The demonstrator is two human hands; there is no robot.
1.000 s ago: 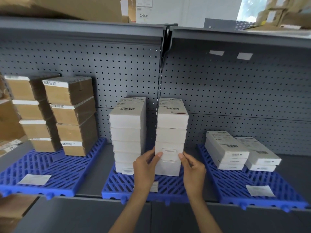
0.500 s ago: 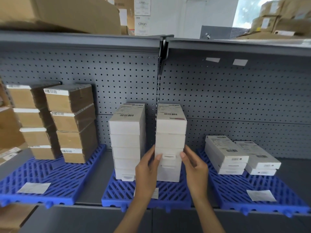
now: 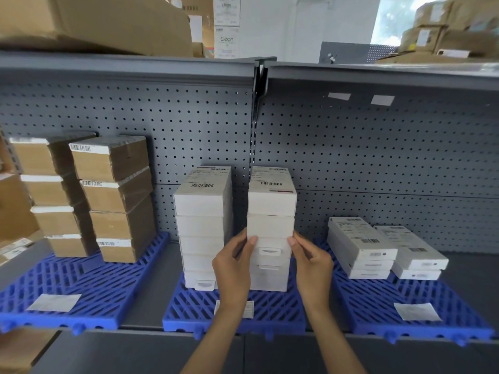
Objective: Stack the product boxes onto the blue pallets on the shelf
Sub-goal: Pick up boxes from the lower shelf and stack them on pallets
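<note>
Left grip [image 3: 234, 263], right grip [image 3: 313, 263]: both clasp tall white cardboard box stack [image 3: 271, 209] on blue plastic pallet [image 3: 272, 311]. Step, I judge: squaring; next, gentle release.

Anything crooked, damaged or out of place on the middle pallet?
No spills or damage. One oddity on the middle pallet: only some white boxes show a front hang tab, the bottom box of the left stack and the tabbed box that left hand and right hand grip in the right stack. Orientations may be mixed.
</note>
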